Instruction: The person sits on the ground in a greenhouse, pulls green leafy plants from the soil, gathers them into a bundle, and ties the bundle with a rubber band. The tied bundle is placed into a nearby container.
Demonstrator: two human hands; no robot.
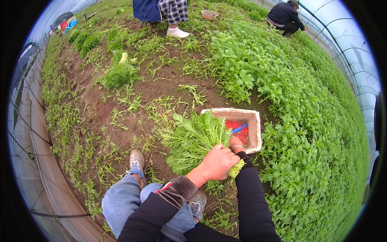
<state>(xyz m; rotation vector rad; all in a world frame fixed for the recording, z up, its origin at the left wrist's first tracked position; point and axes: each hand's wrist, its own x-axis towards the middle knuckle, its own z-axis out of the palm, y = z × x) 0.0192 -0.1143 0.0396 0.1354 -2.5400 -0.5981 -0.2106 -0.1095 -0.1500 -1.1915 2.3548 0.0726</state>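
Observation:
My left hand (219, 162) is closed around the stems of a bunch of leafy greens (196, 139), whose leaves spread up and left and whose cut ends stick out to the lower right. Beyond it, my right hand (237, 142), with a bracelet at the wrist, reaches into a pale foam box (257, 130). Red rubber bands (234, 124) lie in the box, with a blue tool or handle (239, 128) on top of them. The fingers of my right hand are partly hidden by the leaves and my left hand.
Dense growing greens (308, 145) fill the right side. A tied bunch (121, 71) lies on the soil at the upper left, with more bunches (83, 42) behind. One person (173, 15) sits ahead near a plastic bowl (209, 15); another (285, 18) crouches at the upper right.

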